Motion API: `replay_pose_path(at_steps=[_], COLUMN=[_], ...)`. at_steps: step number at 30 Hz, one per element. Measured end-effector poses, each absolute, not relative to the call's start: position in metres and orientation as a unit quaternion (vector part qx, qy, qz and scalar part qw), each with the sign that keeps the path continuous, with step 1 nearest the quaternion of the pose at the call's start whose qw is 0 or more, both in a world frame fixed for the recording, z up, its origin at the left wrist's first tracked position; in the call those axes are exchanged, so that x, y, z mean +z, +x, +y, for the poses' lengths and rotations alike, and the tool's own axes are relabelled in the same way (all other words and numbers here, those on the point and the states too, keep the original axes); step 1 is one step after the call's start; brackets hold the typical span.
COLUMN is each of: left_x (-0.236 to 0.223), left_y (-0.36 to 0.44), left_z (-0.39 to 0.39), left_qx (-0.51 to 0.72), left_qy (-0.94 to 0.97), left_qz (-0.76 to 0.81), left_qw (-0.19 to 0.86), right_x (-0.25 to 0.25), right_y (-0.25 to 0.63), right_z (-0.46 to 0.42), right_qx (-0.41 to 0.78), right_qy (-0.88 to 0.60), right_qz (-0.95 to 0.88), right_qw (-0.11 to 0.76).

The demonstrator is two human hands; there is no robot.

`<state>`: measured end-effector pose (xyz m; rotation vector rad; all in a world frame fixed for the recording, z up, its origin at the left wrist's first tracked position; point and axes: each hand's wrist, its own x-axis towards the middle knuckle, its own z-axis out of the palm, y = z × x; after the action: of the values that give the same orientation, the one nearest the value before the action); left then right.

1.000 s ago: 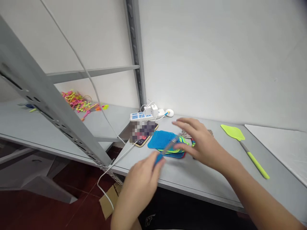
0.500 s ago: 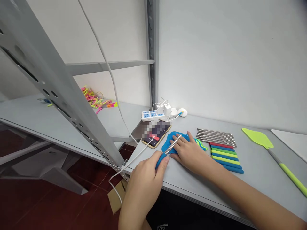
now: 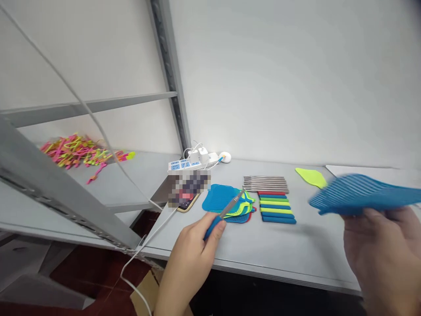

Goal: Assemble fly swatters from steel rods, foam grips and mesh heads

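My left hand grips a blue-handled metal rod near the table's front edge, its tip pointing toward a pile of plastic fly swatter heads in blue, green and red. My right hand is raised at the right, holding a blue mesh swatter head, slightly blurred. Behind the pile lies a row of steel rods. Coloured foam handles are lined up in front of those rods. Part of a lime green swatter shows beyond my right hand.
A white power strip with chargers and a cable sits against the wall. A pixelated phone lies beside the pile. A grey shelf upright stands at the left, and bright plastic pieces lie on the shelf behind it.
My right hand has lifted a blue swatter head off the pile and carried it to the right. The view has turned, and my left hand still holds the rod.
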<state>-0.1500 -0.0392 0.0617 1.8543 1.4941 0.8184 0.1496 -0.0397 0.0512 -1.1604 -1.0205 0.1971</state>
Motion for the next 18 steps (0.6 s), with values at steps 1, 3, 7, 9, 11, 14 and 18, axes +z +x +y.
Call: replay_pose_path(at_steps=[1,3,7,9,11,14,18], left_x=[0.062,0.061,0.054,0.048,0.041,0.03,0.02], left_y=[-0.14,-0.119,-0.071,-0.05,-0.032,-0.016,-0.01], left_z=[-0.039,-0.041,-0.047,-0.051,-0.053,-0.054,-0.051], left_qx=[0.296,0.267,0.201,0.174,0.155,0.145,0.173], left_qy=[0.721,0.76,0.82,0.844,0.863,0.883,0.889], left_qz=[0.538,0.486,0.409,0.384,0.368,0.349,0.339], left_qw=[0.32,0.34,0.346,0.331,0.309,0.276,0.252], right_x=[0.052,0.056,0.067,0.069,0.067,0.06,0.055], right_y=[0.157,0.167,0.181,0.185,0.187,0.186,0.182], right_z=[-0.046,-0.056,-0.069,-0.071,-0.07,-0.063,-0.054], right_qx=[0.137,0.266,0.458,0.508,0.542,0.567,0.554], right_qy=[-0.494,-0.412,-0.25,-0.178,-0.118,-0.065,-0.026], right_qz=[-0.416,-0.304,-0.082,-0.012,0.036,0.07,0.051], right_qw=[0.751,0.816,0.849,0.843,0.832,0.818,0.83])
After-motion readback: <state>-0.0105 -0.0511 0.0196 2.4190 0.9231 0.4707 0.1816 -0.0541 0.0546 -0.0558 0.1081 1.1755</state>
